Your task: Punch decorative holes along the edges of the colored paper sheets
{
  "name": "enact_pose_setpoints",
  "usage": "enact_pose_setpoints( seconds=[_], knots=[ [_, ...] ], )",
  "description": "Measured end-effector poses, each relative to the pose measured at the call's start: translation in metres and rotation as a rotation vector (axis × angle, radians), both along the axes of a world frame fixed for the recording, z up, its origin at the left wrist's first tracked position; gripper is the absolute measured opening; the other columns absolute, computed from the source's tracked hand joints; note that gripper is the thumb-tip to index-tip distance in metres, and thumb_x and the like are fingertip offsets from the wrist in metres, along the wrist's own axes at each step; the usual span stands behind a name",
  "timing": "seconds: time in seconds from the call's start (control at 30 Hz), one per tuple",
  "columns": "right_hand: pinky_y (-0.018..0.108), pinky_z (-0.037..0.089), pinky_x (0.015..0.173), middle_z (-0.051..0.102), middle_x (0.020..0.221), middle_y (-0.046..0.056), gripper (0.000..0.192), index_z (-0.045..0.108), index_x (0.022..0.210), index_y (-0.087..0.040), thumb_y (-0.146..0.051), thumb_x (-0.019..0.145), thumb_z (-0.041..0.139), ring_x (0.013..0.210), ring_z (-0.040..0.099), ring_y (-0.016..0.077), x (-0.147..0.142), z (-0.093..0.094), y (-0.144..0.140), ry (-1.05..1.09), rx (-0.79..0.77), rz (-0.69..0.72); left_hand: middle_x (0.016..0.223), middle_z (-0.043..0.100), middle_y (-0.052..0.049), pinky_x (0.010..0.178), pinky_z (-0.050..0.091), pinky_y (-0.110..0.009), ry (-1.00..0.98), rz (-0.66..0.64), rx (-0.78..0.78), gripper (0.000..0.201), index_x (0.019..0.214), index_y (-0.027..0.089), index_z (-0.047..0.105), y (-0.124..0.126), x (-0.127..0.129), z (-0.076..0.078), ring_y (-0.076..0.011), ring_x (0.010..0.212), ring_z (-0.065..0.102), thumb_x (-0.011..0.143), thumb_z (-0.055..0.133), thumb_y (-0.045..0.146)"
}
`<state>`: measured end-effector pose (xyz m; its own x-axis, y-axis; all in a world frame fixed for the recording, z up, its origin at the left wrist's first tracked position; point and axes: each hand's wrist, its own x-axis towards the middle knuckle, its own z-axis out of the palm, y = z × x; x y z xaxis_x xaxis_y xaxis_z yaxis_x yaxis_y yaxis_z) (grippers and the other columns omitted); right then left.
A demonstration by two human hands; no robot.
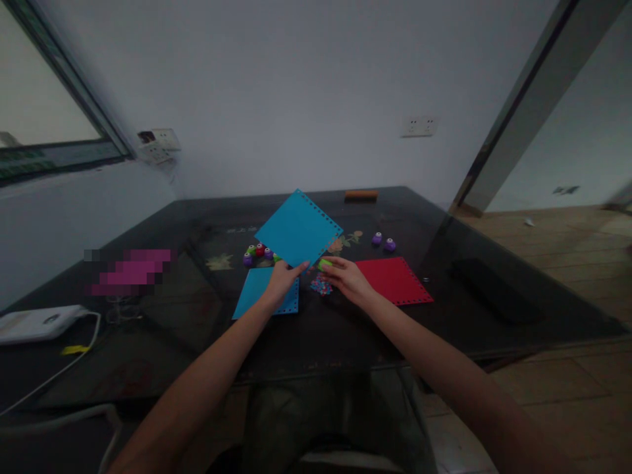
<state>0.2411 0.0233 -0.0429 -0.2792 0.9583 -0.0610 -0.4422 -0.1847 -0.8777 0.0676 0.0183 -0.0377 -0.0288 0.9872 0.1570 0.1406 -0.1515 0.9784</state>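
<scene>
My left hand [284, 283] pinches the lower corner of a blue paper sheet [299, 227], raised and tilted above the table. Rows of small holes run along the sheet's right edges. Between the fingers of my right hand [349, 278] is a small bright green craft punch [324, 264], close to the sheet's lower right edge. Below the hands lies a heap of tiny coloured paper bits [321, 285]. Another blue sheet [254, 289], also holed along its edges, lies partly under my left hand and wrist. To the right, a red sheet [392, 280] with edge holes lies flat, partly behind my right hand.
Several small punches [259, 250] in purple, red and green cluster at left; two purple punches [384, 241] stand at right. Farther back lies a brown-orange bar [361, 195]. A dark flat object [488, 289] sits far right, and a white device [42, 324] with a cable far left.
</scene>
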Motion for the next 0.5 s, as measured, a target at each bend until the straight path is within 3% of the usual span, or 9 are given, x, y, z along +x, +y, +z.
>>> enact_pose_setpoints(
  seconds=[0.33, 0.5],
  knots=[
    [0.028, 0.054, 0.077, 0.067, 0.084, 0.002, 0.04, 0.064, 0.09, -0.018, -0.014, 0.054, 0.081, 0.071, 0.064, 0.0118, -0.0001, 0.0, 0.0009, 0.082, 0.001, 0.022, 0.067, 0.065, -0.004, 0.058, 0.041, -0.026, 0.067, 0.081, -0.011, 0.034, 0.064, 0.015, 0.06, -0.0013, 0.0012, -0.0015, -0.0171, 0.061, 0.056, 0.062, 0.067, 0.049],
    [0.031, 0.056, 0.073, 0.067, 0.082, 0.001, 0.042, 0.06, 0.088, -0.019, -0.018, 0.053, 0.082, 0.069, 0.067, 0.015, -0.0003, 0.0013, -0.0019, 0.047, 0.013, 0.016, 0.071, 0.067, -0.005, 0.059, 0.042, -0.025, 0.083, 0.057, -0.006, 0.035, 0.068, 0.015, 0.062, -0.0008, 0.0, -0.0022, -0.0173, 0.064, 0.057, 0.064, 0.066, 0.049]
  ],
)
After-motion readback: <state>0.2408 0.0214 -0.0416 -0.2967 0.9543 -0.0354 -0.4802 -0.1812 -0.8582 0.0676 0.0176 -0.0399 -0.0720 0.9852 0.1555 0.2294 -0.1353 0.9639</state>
